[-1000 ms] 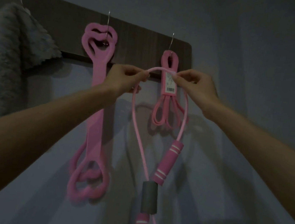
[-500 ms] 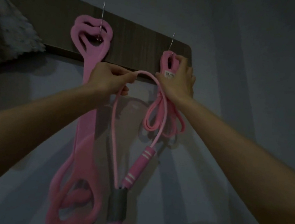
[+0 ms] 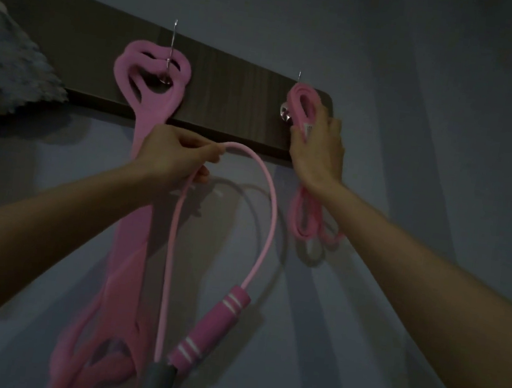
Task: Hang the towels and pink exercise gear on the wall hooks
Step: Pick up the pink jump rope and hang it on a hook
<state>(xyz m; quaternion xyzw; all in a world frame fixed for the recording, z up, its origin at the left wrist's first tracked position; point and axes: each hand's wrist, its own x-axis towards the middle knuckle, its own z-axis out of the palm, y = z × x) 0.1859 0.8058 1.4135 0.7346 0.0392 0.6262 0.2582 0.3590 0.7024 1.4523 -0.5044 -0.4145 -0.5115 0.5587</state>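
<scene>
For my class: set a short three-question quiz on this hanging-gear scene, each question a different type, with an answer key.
1. True or false: the left hand pinches the pink tube of the handled resistance cord.
2. Multiple choice: the right hand rests on A) the grey towel, B) the folded pink band at the right hook, C) the striped handle.
3. Fill in: the heart-shaped pink pedal puller hangs from the ____ hook on the wooden board.

Key: 1 true; 2 B; 3 middle.
</scene>
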